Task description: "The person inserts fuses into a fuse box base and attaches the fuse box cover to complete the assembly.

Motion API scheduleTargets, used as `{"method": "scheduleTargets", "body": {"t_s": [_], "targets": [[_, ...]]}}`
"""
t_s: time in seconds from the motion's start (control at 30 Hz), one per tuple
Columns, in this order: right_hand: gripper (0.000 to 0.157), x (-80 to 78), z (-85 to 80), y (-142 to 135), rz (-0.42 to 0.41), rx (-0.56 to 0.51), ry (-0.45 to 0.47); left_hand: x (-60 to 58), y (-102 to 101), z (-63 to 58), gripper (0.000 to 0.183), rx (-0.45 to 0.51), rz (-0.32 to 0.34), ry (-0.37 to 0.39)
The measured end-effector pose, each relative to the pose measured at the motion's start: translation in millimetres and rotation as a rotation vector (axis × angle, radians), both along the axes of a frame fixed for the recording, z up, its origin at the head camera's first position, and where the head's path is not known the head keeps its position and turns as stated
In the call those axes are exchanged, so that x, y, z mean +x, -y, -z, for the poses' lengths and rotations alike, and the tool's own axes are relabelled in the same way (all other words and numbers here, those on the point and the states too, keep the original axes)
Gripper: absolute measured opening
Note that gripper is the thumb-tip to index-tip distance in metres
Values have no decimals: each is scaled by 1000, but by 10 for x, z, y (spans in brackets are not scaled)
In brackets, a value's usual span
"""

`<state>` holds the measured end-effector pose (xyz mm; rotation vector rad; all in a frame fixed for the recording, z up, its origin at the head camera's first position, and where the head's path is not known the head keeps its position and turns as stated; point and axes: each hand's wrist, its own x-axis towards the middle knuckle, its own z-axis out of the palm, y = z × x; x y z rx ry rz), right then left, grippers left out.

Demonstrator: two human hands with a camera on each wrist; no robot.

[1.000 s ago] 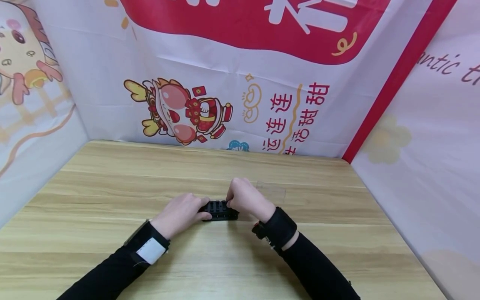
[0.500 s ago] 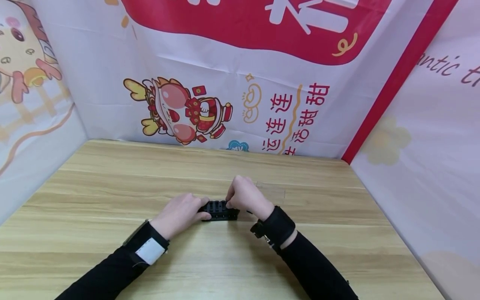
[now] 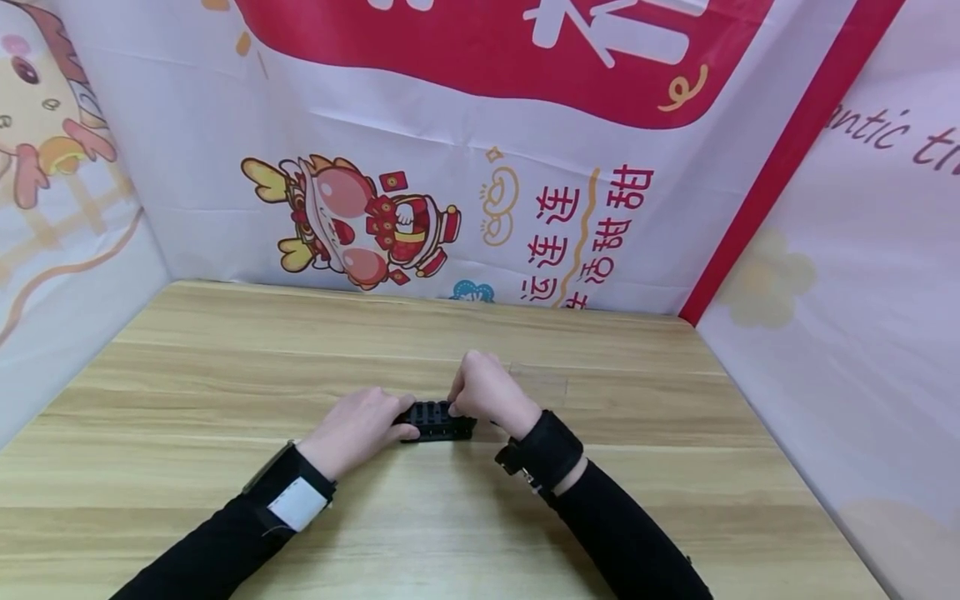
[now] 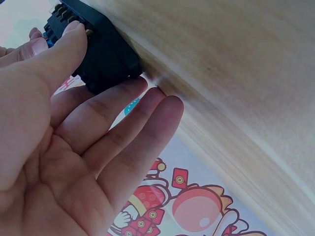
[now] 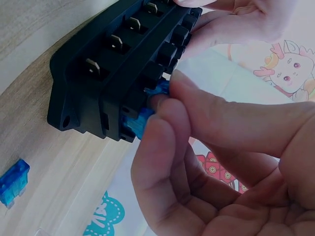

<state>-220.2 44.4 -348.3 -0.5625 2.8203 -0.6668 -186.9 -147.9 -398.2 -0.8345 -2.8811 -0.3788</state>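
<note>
A black fuse box (image 3: 438, 421) with a row of metal terminals (image 5: 116, 42) lies on the table between both hands. My left hand (image 3: 360, 429) grips its left end, with the thumb on the terminal side and fingers against the other side in the left wrist view. At the right end, my right hand (image 3: 491, 392) pinches a blue blade fuse (image 5: 158, 87) between thumb and index finger at the slots. Another bit of blue plastic (image 5: 137, 124) shows at the end slot; the fingertips partly hide both. Whether the pinched fuse is fully seated is hidden.
A loose blue blade fuse (image 5: 14, 182) lies on the wooden table (image 3: 315, 333) beyond the box's right end. A clear flat rectangle (image 3: 540, 385) lies behind the right hand. Printed cloth walls (image 3: 420, 117) stand at the back and sides.
Both hands stay at the fuse box almost unmoved. The right hand and wrist have shifted very slightly left, and the whole head view has drifted a little.
</note>
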Motion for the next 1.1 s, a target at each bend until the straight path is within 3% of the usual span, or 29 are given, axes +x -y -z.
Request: {"method": "scheduleTargets", "body": {"t_s": [0.57, 0.9, 1.1], "targets": [[9, -10, -36, 25, 6, 10, 30, -6, -6, 1, 25, -5, -2, 1], [8, -41, -44, 46, -46, 49, 4, -10, 13, -2, 25, -6, 4, -11], [8, -106, -59, 4, -83, 63, 73, -8, -2, 0, 25, -15, 5, -7]]}}
